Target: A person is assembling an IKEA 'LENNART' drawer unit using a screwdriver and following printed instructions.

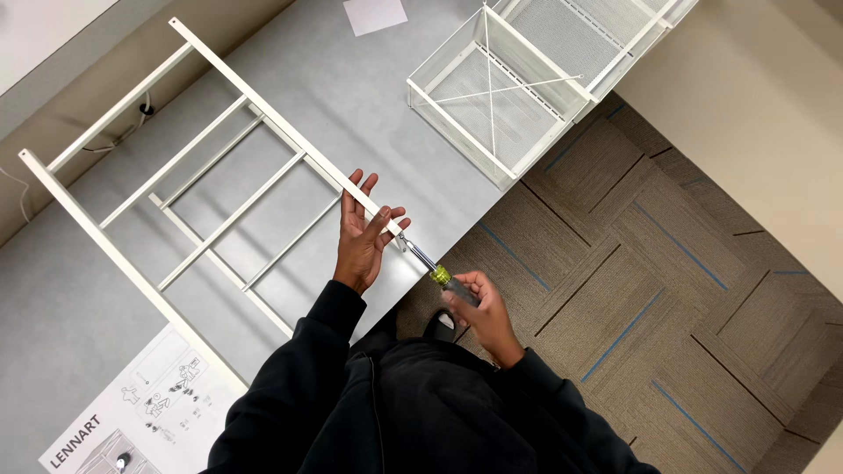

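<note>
A white metal frame (211, 167), built like a ladder with long side rails and several crossbars, stands over a grey sheet on the floor (369, 96), and its near upper rail runs slantwise down to an end just in front of the person. The left hand (364, 233) wraps that rail end, palm against the bar, fingers half spread along it and the thumb closing from the other side. At the very tip of the rail sits a screwdriver (439, 272), its steel shaft pointing up and left into the rail end, with a green-yellow collar and a dark grip. The right hand (479, 307) is curled into a fist around that grip, just below and right of the left hand. Both arms wear dark sleeves (307, 369). Beyond the frame, toward the top, white wire mesh drawers (518, 79) rest partly on the grey sheet and partly on the brown patterned carpet (667, 263). A small white paper (375, 15) lies at the top edge, and an instruction booklet (149, 412) with line drawings lies at the lower left.
</note>
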